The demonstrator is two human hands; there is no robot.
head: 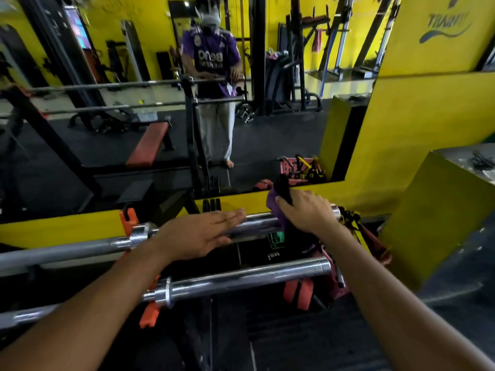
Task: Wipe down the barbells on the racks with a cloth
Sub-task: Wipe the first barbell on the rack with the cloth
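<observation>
While the two bare forearms reach forward from the bottom of the view, the nearest thing to the camera is the lower barbell (pixel 241 277), a chrome bar that lies across an orange rack hook (pixel 150 314). Just behind this lower barbell, and a little higher, lies the upper barbell (pixel 257 226), the bar that the hands work on; I take it as the landmark. The left hand (pixel 198 236) rests flat on the upper barbell with straight fingers, which point to the right along the sleeve, so it is released and grasps nothing. To the right of it, on the same bar near its end, the right hand (pixel 308 212) grasps a purple cloth (pixel 276 210) that is draped over the sleeve; a dark part of the cloth stands up between the fingers. Below the upper barbell's right end hang red and yellow straps (pixel 356 228). Another orange hook (pixel 128 220) carries the upper barbell on the left side. Right behind the upper barbell runs a yellow ledge (pixel 233 200), and above it is a big mirror (pixel 134 145). Far behind the bar, in the mirror, a person in a purple shirt (pixel 211 57) stands at the rack, beside a red bench (pixel 150 145).
</observation>
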